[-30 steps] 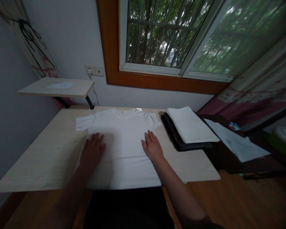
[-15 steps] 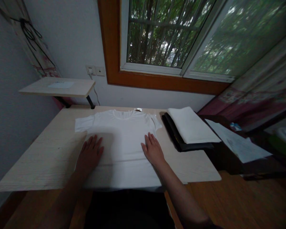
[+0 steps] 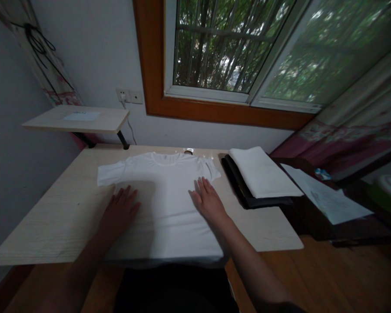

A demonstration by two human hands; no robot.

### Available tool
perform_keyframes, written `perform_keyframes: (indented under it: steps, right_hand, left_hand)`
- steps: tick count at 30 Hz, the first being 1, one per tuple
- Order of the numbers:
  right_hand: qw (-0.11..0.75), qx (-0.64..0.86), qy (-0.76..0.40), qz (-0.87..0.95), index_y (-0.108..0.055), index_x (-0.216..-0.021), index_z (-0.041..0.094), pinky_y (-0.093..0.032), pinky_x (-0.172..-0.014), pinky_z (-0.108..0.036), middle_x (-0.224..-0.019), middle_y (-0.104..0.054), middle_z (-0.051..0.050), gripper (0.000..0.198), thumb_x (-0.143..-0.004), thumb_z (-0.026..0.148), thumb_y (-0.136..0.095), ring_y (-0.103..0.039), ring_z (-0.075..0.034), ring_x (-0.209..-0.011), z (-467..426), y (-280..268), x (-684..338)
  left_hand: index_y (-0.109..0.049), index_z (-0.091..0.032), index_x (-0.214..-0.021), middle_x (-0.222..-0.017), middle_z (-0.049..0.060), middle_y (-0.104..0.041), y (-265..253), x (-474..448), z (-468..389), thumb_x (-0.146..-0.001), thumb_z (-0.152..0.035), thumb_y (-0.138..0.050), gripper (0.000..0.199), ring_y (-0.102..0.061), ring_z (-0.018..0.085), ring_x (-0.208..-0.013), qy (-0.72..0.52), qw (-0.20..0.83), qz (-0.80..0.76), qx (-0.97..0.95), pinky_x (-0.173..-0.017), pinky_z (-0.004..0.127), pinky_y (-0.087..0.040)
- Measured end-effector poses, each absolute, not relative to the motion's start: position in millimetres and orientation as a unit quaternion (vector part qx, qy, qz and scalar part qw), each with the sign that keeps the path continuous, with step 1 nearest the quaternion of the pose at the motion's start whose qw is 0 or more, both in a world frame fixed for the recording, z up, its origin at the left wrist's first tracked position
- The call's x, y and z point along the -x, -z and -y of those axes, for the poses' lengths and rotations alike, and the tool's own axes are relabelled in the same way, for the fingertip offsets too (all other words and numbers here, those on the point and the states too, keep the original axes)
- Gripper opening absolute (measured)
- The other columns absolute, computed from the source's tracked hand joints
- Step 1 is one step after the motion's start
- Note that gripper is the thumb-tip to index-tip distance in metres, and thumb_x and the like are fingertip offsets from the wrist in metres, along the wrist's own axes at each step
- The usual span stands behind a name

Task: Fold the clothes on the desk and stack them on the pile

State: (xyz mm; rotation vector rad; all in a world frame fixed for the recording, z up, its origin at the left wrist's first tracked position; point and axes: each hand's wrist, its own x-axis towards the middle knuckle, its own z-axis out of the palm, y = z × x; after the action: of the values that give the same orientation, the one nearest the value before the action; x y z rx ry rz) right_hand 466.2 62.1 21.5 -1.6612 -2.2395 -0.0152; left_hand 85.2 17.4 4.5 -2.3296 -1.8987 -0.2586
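- Here, both hands lie flat on the white T-shirt (image 3: 166, 195) — left hand (image 3: 119, 213) near its left edge, right hand (image 3: 208, 202) near its right edge, fingers spread, gripping nothing.
- Bare desk (image 3: 61, 217) lies open at frame left; the folded white cloth (image 3: 262, 171) sits right of centre.

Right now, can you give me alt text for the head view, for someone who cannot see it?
Both hands press flat on a white T-shirt spread on a pale wooden table: left hand, right hand. A folded white cloth lies on a dark stack to the right.
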Motion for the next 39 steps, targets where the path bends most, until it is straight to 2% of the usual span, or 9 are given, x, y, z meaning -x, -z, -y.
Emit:
perform_keyframes:
  steps: [5,12,20,29,36,39]
  right_hand:
    - [0.173,0.576,0.011,0.799,-0.046,-0.153,0.008,-0.033,-0.123,-0.051,-0.164,-0.036,-0.021,0.059,-0.108,0.045,-0.038,-0.031,-0.032,-0.154,-95.9,-23.9,-452.4]
    - [0.149,0.577,0.015,0.803,-0.049,-0.151,0.008,-0.028,-0.125,-0.049,-0.163,-0.037,-0.021,0.056,-0.107,0.042,-0.042,-0.033,-0.030,-0.154,-123.8,-12.2,-435.1]
    - [0.164,0.588,0.012,0.792,-0.050,-0.151,0.010,-0.026,-0.125,-0.049,-0.163,-0.037,-0.020,0.054,-0.107,0.041,-0.042,-0.031,-0.029,-0.155,-115.3,-8.0,-434.6]
    - [0.166,0.576,-0.009,0.800,-0.048,-0.153,0.010,-0.027,-0.126,-0.051,-0.164,-0.036,-0.018,0.057,-0.106,0.043,-0.044,-0.031,-0.032,-0.154,-89.3,-4.3,-431.2]
    - [0.276,0.570,-0.047,0.772,-0.057,-0.146,0.013,-0.038,-0.123,-0.040,-0.155,-0.052,-0.014,0.051,-0.109,0.037,-0.031,-0.047,-0.022,-0.145,-98.8,-16.1,-458.8]
    - [0.267,0.595,-0.035,0.757,-0.058,-0.144,0.009,-0.036,-0.124,-0.041,-0.155,-0.051,-0.016,0.053,-0.109,0.036,-0.029,-0.046,-0.024,-0.146,-108.9,-14.9,-478.3]
  left_hand:
    - [-0.053,-0.019,-0.148,-0.164,0.013,-0.040,-17.0,-104.9,-71.5,-0.103,-0.040,-0.037,0.052,-0.034,0.032,-0.153,0.111,0.073,0.613,0.779,-0.125,0.055,-0.026]
    - [-0.047,-0.015,-0.153,-0.165,0.017,-0.036,-4.9,-130.6,-126.8,-0.104,-0.045,-0.034,0.059,-0.033,0.034,-0.153,0.112,0.058,0.653,0.747,-0.121,0.058,-0.028]
    - [-0.047,-0.018,-0.154,-0.165,0.015,-0.038,-0.3,-111.2,-108.4,-0.104,-0.047,-0.032,0.059,-0.033,0.032,-0.153,0.112,0.052,0.660,0.741,-0.124,0.058,-0.023]
    - [-0.047,-0.020,-0.154,-0.165,0.014,-0.037,5.0,-93.7,-77.7,-0.104,-0.045,-0.034,0.057,-0.033,0.032,-0.154,0.114,0.072,0.658,0.741,-0.125,0.056,-0.024]
    - [-0.045,-0.018,-0.155,-0.166,0.014,-0.035,6.3,-84.1,-68.0,-0.105,-0.045,-0.030,0.059,-0.031,0.032,-0.154,0.106,0.093,0.658,0.740,-0.126,0.054,-0.021]
    - [-0.043,-0.018,-0.156,-0.167,0.014,-0.034,5.6,-80.1,-68.0,-0.105,-0.046,-0.029,0.060,-0.030,0.031,-0.155,0.098,0.092,0.661,0.738,-0.126,0.054,-0.022]
